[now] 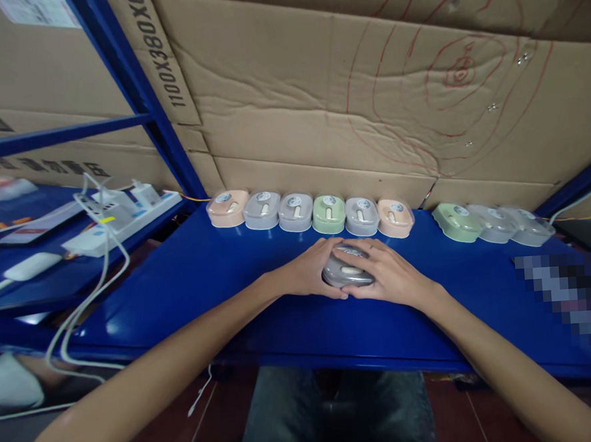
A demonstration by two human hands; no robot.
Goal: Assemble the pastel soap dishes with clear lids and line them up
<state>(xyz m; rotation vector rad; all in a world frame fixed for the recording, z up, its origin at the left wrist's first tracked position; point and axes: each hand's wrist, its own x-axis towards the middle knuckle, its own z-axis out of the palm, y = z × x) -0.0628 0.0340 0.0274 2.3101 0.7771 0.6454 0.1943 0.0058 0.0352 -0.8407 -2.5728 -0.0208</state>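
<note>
Both hands are wrapped around a small grey plastic box (347, 268) with a glossy see-through lid, a pale tab and a round sticker. My left hand (311, 268) grips its left side, fingers curled over the far edge. From the right, my right hand (391, 268) closes on it, with fingers lying across the lid. The box is at the middle of the blue table (262, 323); whether it touches the surface is hard to tell. Just beyond my hands stands a row of several similar boxes, among them a green box (329, 213) and a pink box (395, 217).
Three more boxes, one a green box (456, 223), stand at the back right. Cardboard (277, 82) walls the back. To the left, a white power strip (125, 221) with trailing cables (75, 314) lies on another blue shelf. A pixelated patch covers the right side.
</note>
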